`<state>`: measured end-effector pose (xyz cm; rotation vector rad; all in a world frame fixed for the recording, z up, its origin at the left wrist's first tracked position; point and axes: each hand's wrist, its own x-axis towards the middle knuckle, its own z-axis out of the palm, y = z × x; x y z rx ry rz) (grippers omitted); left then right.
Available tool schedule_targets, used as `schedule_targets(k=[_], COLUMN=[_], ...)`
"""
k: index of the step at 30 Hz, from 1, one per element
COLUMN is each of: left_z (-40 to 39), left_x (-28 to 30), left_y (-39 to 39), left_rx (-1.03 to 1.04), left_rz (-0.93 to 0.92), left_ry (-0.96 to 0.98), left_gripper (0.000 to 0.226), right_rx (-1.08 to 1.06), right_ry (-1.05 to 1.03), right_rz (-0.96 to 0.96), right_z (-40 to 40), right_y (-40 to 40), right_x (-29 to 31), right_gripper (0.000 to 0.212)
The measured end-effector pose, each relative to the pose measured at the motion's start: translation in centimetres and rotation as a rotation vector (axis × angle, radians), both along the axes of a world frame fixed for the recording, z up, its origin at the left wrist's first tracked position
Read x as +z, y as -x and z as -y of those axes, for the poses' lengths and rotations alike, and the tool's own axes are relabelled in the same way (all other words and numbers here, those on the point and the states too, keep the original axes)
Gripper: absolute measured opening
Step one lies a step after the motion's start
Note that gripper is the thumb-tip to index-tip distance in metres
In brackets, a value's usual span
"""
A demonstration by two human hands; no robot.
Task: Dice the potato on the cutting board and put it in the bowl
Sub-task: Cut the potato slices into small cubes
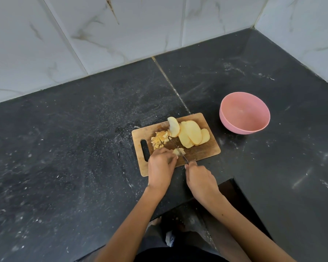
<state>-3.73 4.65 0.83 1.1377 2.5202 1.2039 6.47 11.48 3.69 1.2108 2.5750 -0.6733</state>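
A wooden cutting board (206, 148) lies on the black counter. Several pale potato slices (191, 133) lean in a row on its far right part. A small heap of diced potato (159, 140) sits near the board's handle slot. My left hand (160, 167) presses a potato slice (177, 151) down on the board's near side. My right hand (199, 178) grips a knife (181, 153) whose blade runs across that slice. The pink bowl (244, 112) stands empty to the right of the board.
The black stone counter (74, 138) runs back to a white marble-tiled wall (102, 35) and a corner at the far right. The counter's front edge has a notch (233, 188) just right of my right hand.
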Motion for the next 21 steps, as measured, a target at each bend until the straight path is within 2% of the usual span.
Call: schedule_targets(k=[6, 13, 16, 21], left_z=[-0.9, -0.8, -0.4, 0.6], left_x=[0.4, 0.1, -0.1, -0.3], left_y=[0.0, -0.1, -0.2, -0.6], left_rx=[0.066, 0.058, 0.048, 0.067], left_rz=[0.110, 0.060, 0.044, 0.082], left_ry=[0.008, -0.005, -0.022, -0.008], left_gripper=[0.008, 0.009, 0.004, 0.005], right_rx=[0.005, 0.033, -0.012, 0.005], right_ry=[-0.002, 0.000, 0.046, 0.002], right_rz=[0.088, 0.124, 0.069, -0.071], right_z=[0.7, 2.0, 1.6, 0.8], right_y=[0.4, -3.8, -4.1, -2.2], right_x=[0.1, 0.5, 0.8, 0.9], right_gripper=[0.022, 0.026, 0.030, 0.033])
